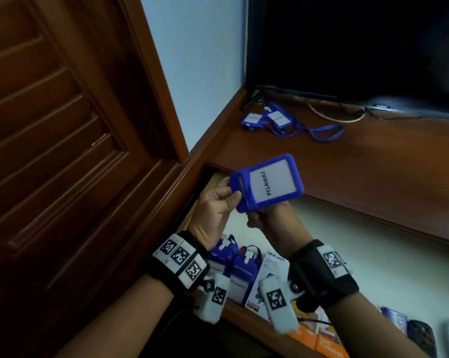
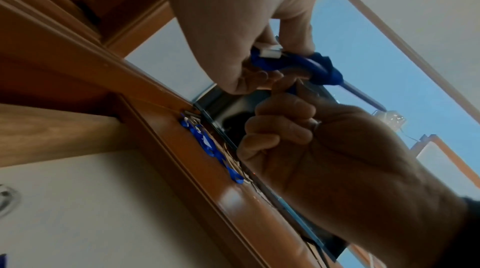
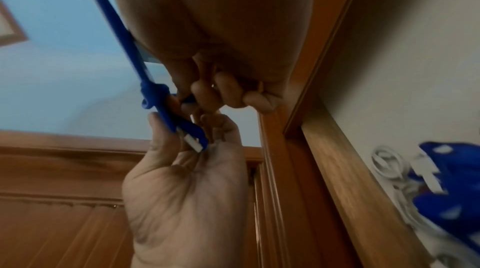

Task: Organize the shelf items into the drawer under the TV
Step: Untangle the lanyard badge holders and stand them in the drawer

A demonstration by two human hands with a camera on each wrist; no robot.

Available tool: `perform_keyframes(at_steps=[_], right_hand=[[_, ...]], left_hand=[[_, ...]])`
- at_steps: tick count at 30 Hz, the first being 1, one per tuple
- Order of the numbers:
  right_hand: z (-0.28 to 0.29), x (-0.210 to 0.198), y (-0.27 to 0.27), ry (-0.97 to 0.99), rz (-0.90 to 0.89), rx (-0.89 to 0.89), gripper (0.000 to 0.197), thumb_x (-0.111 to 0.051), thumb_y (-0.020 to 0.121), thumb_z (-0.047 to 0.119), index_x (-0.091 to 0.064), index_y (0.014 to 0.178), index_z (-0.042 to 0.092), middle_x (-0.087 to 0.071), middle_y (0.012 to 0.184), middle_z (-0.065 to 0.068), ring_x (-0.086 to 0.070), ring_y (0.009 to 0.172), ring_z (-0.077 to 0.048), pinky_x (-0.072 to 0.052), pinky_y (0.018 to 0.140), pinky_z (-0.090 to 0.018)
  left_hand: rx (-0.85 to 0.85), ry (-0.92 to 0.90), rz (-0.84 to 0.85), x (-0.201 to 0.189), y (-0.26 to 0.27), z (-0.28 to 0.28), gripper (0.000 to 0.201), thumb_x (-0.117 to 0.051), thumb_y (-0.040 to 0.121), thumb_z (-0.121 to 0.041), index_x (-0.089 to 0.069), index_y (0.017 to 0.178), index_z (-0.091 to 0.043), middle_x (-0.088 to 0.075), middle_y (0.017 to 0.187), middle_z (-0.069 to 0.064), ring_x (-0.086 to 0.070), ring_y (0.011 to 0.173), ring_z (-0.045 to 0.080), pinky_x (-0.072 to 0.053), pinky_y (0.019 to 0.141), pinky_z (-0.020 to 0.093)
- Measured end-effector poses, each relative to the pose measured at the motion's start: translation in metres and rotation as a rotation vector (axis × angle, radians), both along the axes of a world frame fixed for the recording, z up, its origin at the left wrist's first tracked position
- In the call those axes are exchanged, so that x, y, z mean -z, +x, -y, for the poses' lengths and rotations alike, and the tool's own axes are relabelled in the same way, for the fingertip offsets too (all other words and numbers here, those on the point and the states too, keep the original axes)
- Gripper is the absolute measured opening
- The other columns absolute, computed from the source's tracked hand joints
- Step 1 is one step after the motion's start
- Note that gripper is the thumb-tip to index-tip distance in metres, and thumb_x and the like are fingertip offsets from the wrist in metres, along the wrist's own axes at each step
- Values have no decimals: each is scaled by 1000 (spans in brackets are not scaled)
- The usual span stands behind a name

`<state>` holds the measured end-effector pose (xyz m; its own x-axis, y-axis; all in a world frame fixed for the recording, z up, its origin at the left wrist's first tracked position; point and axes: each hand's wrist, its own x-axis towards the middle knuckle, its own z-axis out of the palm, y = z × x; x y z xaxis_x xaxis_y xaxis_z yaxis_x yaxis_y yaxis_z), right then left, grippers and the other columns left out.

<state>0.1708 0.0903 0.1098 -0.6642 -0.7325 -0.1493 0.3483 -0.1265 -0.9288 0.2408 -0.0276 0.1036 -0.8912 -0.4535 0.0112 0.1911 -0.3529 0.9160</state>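
Both hands hold one blue badge holder [image 1: 267, 182]: the left hand [image 1: 215, 210] pinches its end, the right hand [image 1: 272, 226] grips underneath. Below them, the open drawer [image 1: 388, 257] already contains badges [image 1: 240, 270]; beyond, more badges [image 1: 267, 117] remain on the shelf [image 1: 347, 164].

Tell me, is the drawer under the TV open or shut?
Open. The drawer is pulled out below the shelf, with badges and boxes visible inside.
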Motion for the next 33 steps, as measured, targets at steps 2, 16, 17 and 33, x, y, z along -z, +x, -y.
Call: perform_keyframes(at_steps=[2,16,17,33], right_hand=[[5,6,2,1,38,-83,9,-52,76,4,-52,81,12,-37,60,-4,-27,56,-14,-23,56,-30],[30,78,-85,716,-206,-32,31,-58,93,13,-62,63,6,-45,53,-5,-34,48,-17,-27,45,-21],[35,79,-93,738,-239,-43,31,-57,93,12,-61,63,6,-46,53,-5,-35,48,-17,-28,45,-22],[146,81,-218,986,-967,133,17,-56,80,18,-66,90,10,-62,101,-18,-55,99,-38,-44,85,-37]], left_hand=[[-34,32,61,4,8,8,35,-62,81,-13,-65,109,8,-57,130,22,-52,122,38,-36,110,50],[722,-1095,902,44,-10,82,10,-71,81,-13,-71,75,-5,-67,83,9,-63,76,21,-50,67,28],[836,-1198,949,49,-13,77,10,-71,81,-13,-72,79,-4,-67,84,9,-63,77,21,-50,67,29],[1460,-1901,533,100,-52,64,19,-67,84,-24,-53,82,-10,-62,100,14,-60,83,29,-46,65,35]])
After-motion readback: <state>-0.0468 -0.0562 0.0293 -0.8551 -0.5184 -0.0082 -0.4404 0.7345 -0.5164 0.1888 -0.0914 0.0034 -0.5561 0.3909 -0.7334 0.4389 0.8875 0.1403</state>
